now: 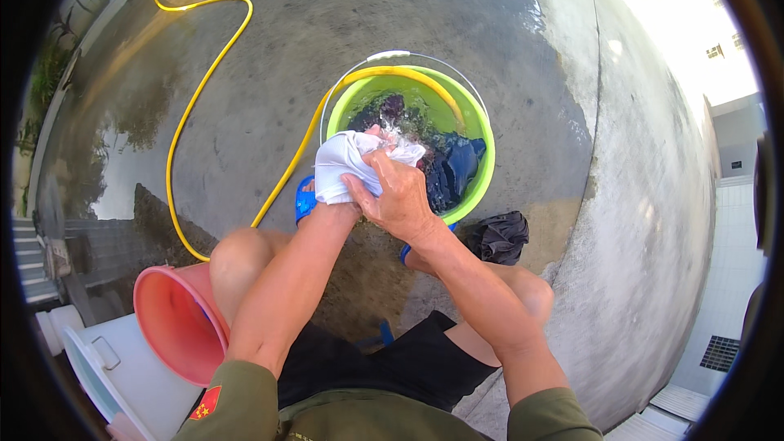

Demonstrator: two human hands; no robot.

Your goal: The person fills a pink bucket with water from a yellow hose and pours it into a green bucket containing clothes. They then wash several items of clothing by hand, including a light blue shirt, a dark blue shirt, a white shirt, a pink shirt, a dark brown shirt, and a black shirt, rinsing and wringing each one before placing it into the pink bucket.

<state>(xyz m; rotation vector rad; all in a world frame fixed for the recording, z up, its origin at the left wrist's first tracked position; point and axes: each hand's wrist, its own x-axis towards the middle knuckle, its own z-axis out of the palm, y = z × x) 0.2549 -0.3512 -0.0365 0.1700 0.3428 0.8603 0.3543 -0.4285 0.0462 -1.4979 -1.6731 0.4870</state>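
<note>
A wet white cloth (340, 165) is bunched over the near left part of a lime-green bucket (487, 165). My right hand (398, 190) grips it, thumb and forefinger pressed into the fabric. Most of my left hand (374, 131) is wrapped by the same cloth; only the wrist and some fingertips show. Water splashes just beyond the fingers. Dark blue fabric (456, 162) floats at the right side inside the bucket, and a dark purple piece (392, 107) lies farther back. The end of a yellow hose (422, 76) hangs over the far rim into the water.
The hose runs left across wet concrete (294, 30). A pink-red bucket (177, 318) lies on its side by my left knee, near a white container (138, 361). A crumpled black cloth or bag (499, 236) sits right of the bucket. Blue sandals (304, 199) are on my feet.
</note>
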